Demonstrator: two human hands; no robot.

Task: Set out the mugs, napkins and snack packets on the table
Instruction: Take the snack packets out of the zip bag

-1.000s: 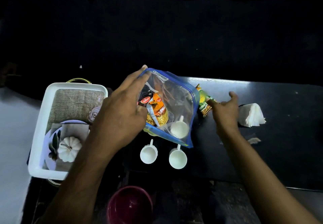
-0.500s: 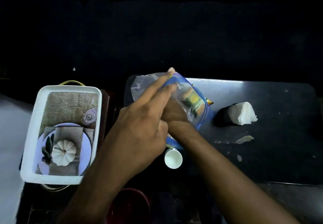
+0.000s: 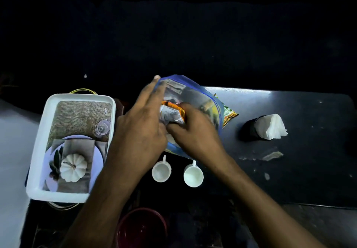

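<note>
A clear zip bag with a blue edge (image 3: pixel 201 97) stands open on the dark table (image 3: pixel 289 170). My left hand (image 3: pixel 141 131) holds the bag's left side, fingers stretched along it. My right hand (image 3: pixel 195 131) is at the bag's mouth, closed on an orange and silver snack packet (image 3: pixel 173 112). Two small white mugs (image 3: pixel 161 171) (image 3: pixel 193 175) stand upright just in front of the bag. A green and yellow snack packet (image 3: pixel 229 113) lies behind the bag's right side. White napkins (image 3: pixel 273 129) stick out of a dark holder at the right.
A white tray (image 3: pixel 38 151) with a printed place-setting picture sits at the left, partly over the table's edge. A dark red bowl (image 3: pixel 142 228) is at the bottom centre. Paper scraps (image 3: pixel 272 156) lie right of the mugs. The surroundings are dark.
My right hand went from the table near the green packet into the bag and now grips the orange packet at its mouth. My left hand kept holding the bag, which tilted.
</note>
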